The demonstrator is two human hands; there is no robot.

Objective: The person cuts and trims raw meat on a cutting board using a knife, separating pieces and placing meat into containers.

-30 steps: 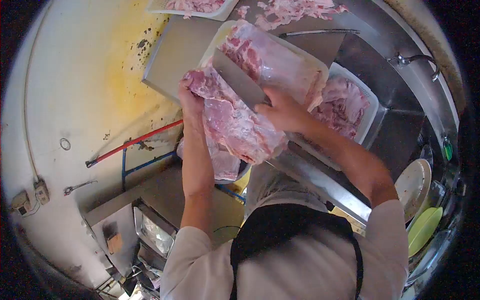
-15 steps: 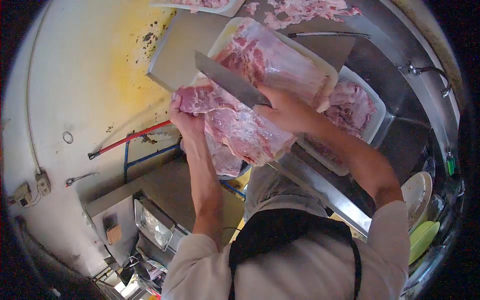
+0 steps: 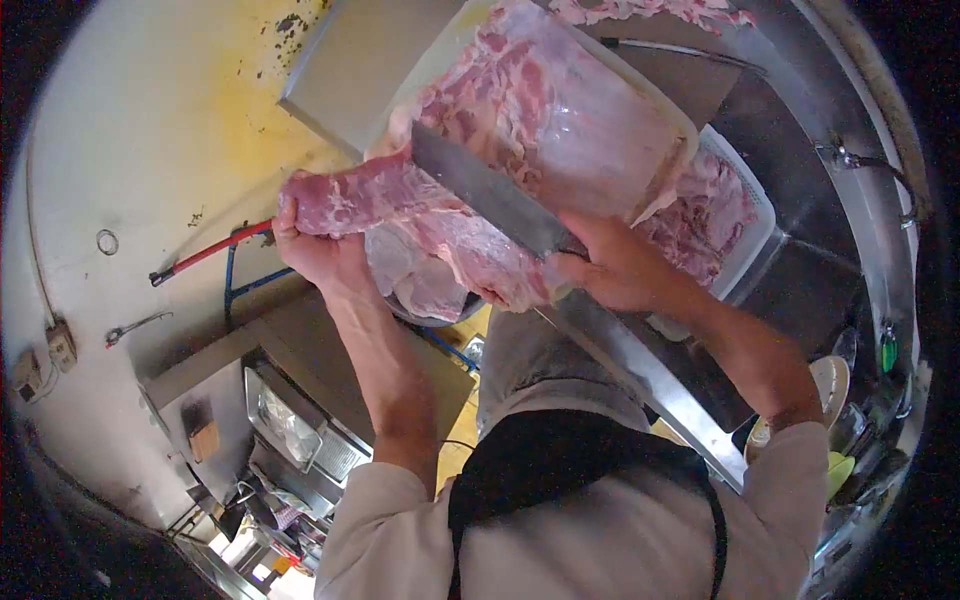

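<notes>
My left hand (image 3: 322, 255) grips one end of a long flap of raw meat (image 3: 365, 195) and holds it out to the left. In my right hand (image 3: 610, 262) is a broad cleaver (image 3: 490, 198), held by its handle. Its blade lies along the line between the flap and a large slab of raw meat (image 3: 590, 120) with a pale, smooth surface. Under the slab is a whitish cutting board (image 3: 685, 135), mostly covered. The flap's lower part hangs over the near edge of the board, close to my right hand.
Right of the board, a white basket (image 3: 765, 215) holds more raw meat. Below the flap, other meat pieces (image 3: 425, 285) sit in a bowl. Meat scraps (image 3: 660, 10) and a thin rod (image 3: 685, 53) lie at the back. A faucet (image 3: 850, 158) projects on the right.
My left hand has moved left and slightly down, stretching the flap farther from the slab. My right hand and the cleaver have shifted slightly right and down. The camera view has also shifted.
</notes>
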